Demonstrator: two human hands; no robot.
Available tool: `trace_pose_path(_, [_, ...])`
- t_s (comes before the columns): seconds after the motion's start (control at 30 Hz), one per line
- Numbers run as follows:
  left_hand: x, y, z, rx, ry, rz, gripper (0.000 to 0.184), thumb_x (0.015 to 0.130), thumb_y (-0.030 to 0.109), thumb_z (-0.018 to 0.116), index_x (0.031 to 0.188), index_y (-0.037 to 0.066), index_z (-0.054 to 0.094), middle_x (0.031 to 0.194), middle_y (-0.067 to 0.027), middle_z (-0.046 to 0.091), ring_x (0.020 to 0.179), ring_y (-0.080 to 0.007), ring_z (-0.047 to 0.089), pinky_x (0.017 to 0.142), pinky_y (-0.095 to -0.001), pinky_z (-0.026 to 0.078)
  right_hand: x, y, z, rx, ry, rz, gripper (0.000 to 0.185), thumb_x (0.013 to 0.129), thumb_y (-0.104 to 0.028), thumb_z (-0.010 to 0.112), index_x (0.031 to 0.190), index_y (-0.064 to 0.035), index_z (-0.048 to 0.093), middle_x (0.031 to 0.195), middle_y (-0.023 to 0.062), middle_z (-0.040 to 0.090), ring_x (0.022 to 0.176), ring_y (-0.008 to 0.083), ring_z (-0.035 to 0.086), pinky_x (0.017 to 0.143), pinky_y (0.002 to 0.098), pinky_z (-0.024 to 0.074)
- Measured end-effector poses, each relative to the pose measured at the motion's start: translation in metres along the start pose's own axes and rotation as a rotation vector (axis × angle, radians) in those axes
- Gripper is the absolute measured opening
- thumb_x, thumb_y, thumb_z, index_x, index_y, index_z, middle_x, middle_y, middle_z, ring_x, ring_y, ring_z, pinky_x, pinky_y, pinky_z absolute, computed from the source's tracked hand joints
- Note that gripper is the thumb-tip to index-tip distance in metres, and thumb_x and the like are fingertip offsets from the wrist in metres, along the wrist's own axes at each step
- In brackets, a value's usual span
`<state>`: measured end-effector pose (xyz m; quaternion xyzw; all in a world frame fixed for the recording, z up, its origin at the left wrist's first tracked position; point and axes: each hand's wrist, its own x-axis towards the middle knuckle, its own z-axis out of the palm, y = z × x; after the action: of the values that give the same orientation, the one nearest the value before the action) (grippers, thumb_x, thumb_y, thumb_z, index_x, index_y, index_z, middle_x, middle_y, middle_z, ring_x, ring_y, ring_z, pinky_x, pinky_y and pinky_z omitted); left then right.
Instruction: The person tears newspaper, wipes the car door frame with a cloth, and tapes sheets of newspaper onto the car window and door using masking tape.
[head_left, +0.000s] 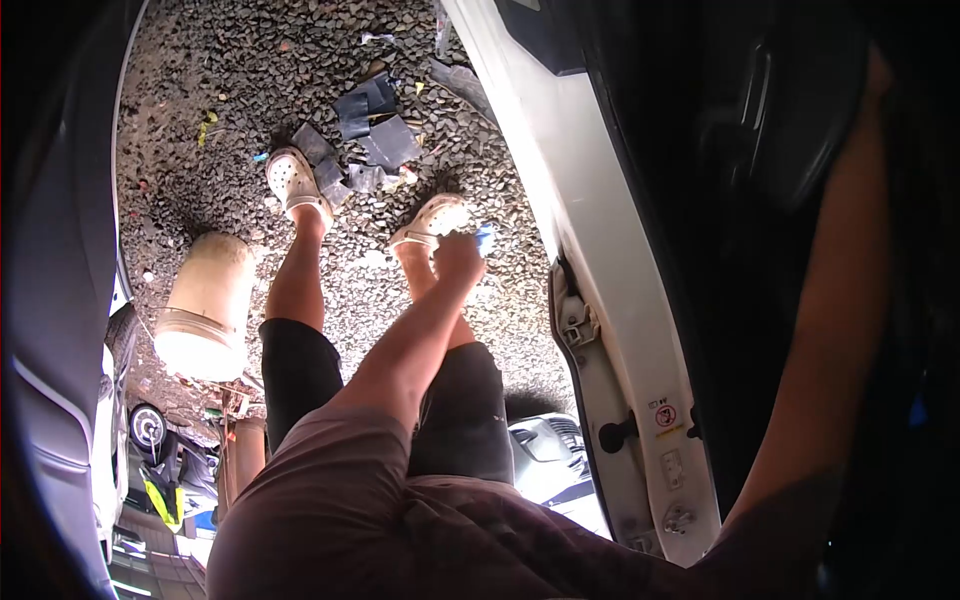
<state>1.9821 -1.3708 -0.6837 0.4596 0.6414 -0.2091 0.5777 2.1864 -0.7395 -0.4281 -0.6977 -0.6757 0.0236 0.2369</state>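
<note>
Our left hand [460, 258] has fingers closed around a slim blue-and-whitish stick-like object [485, 238] above grey stone gravel [360, 228]; probably light, stiff, best gripped mid-length; our right hand is hidden, fingers we cannot tell

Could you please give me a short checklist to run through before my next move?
1. Left hand closed around the slim object with a bright blue end: ok.
2. Right hand placed safely: cannot tell; the bare right forearm reaches up into shadow and the hand does not show.
3. Both pale, perforated clogs on the loose grey gravel: ok.
4. Ground beside the left foot free of litter: not ok; flat, dark sheet-like pieces lie close by.
5. Cream cylindrical bucket standing apart from the legs: ok; a gap shows.
</note>
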Motion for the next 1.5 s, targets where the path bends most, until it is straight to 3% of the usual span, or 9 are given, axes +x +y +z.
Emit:
trace_pose_path(0.23, [-0.019, 0.009, -0.013, -0.350, 0.079, 0.010, 0.029, 0.097, 0.009, 0.059, 0.126, 0.007, 0.057, 0.103, -0.0250, 0.076, 0.100, -0.0442, 0.075, 0.091, -0.0582, 0.057, 0.027, 0.043, 0.011, 0.161, -0.042, -0.006, 0.072, 0.110, -0.056, 0.041, 0.167, -0.0109, 0.039, 0.169, 0.0234, 0.041, 0.149, 0.0480, 0.045, 0.121, 0.0658, 0.0327])
trace_pose_path(0.4, [-0.044, 0.072, -0.045, -0.622, 0.418, 0.362, 0.041, 0.101, 0.003, 0.054, 0.138, 0.020, 0.059, 0.114, -0.0147, 0.077, 0.095, -0.0345, 0.077, 0.086, -0.0463, 0.063, 0.032, 0.048, 0.013, 0.179, -0.064, -0.018, 0.073, 0.110, -0.057, 0.040, 0.168, -0.0114, 0.037, 0.170, 0.0233, 0.039, 0.150, 0.0483, 0.045, 0.120, 0.0689, 0.0314])
trace_pose_path(0.63, [-0.010, 0.067, 0.004, -0.178, 0.188, 0.761, 0.072, 0.097, -0.002, 0.058, 0.158, 0.032, 0.044, 0.107, -0.0136, 0.072, 0.080, -0.0334, 0.074, 0.066, -0.0441, 0.064, 0.044, 0.062, 0.018, 0.213, -0.059, -0.065, 0.075, 0.110, -0.058, 0.041, 0.168, -0.0111, 0.037, 0.172, 0.0226, 0.036, 0.152, 0.0472, 0.042, 0.121, 0.0664, 0.0328])
trace_pose_path(0.9, [-0.023, 0.089, -0.060, -0.113, -0.256, 0.496, 0.054, 0.096, 0.008, 0.059, 0.146, 0.026, 0.066, 0.130, -0.0137, 0.074, 0.112, -0.0317, 0.075, 0.093, -0.0440, 0.062, 0.022, 0.036, 0.017, 0.111, 0.025, -0.010, 0.072, 0.111, -0.054, 0.038, 0.161, -0.0033, 0.045, 0.164, 0.0265, 0.044, 0.146, 0.0489, 0.047, 0.122, 0.0557, 0.0382])
trace_pose_path(0.97, [-0.023, 0.054, -0.066, -0.449, 0.271, 0.528, 0.046, 0.096, 0.011, 0.060, 0.143, 0.013, 0.064, 0.124, -0.0150, 0.073, 0.099, -0.0311, 0.076, 0.086, -0.0425, 0.063, 0.028, 0.055, 0.020, 0.116, 0.089, -0.044, 0.072, 0.111, -0.052, 0.036, 0.157, 0.0018, 0.048, 0.160, 0.0304, 0.048, 0.142, 0.0508, 0.050, 0.121, 0.0553, 0.0407])
trace_pose_path(1.07, [-0.003, 0.027, -0.191, -0.753, 0.647, 0.163, 0.029, 0.101, 0.012, 0.057, 0.127, 0.002, 0.063, 0.087, -0.0122, 0.077, 0.070, -0.0278, 0.077, 0.065, -0.0429, 0.063, 0.048, 0.115, 0.011, 0.197, 0.064, -0.161, 0.060, 0.106, -0.047, 0.064, 0.141, 0.0017, 0.067, 0.137, 0.0270, 0.069, 0.128, 0.0428, 0.065, 0.109, 0.0464, 0.0510])
trace_pose_path(1.17, [0.061, -0.006, -0.326, -0.718, 1.137, 0.419, 0.026, 0.098, 0.012, 0.059, 0.119, 0.001, 0.068, 0.072, -0.0095, 0.070, 0.061, -0.0224, 0.072, 0.057, -0.0391, 0.059, 0.069, 0.146, 0.015, 0.217, -0.083, -0.406, 0.038, 0.113, -0.017, 0.051, 0.144, -0.0004, 0.066, 0.149, 0.0173, 0.065, 0.140, 0.0313, 0.059, 0.117, 0.0402, 0.0455])
trace_pose_path(1.27, [0.093, 0.019, -0.427, -0.794, 1.183, 0.500, 0.033, 0.096, 0.015, 0.062, 0.123, 0.000, 0.071, 0.081, -0.0158, 0.074, 0.069, -0.0291, 0.075, 0.065, -0.0431, 0.061, 0.011, 0.057, 0.007, 0.013, 0.075, -0.240, 0.068, 0.105, -0.053, 0.062, 0.144, 0.0027, 0.064, 0.139, 0.0276, 0.069, 0.133, 0.0446, 0.062, 0.113, 0.0478, 0.0487])
trace_pose_path(1.5, [0.130, 0.064, -0.367, -0.629, 1.314, 0.535, 0.049, 0.099, 0.020, 0.063, 0.139, -0.008, 0.065, 0.101, -0.0317, 0.071, 0.094, -0.0478, 0.070, 0.084, -0.0526, 0.058, -0.004, 0.045, 0.014, 0.140, 0.146, -0.112, 0.071, 0.105, -0.049, 0.063, 0.151, 0.0043, 0.058, 0.156, 0.0270, 0.056, 0.148, 0.0400, 0.050, 0.125, 0.0430, 0.0373])
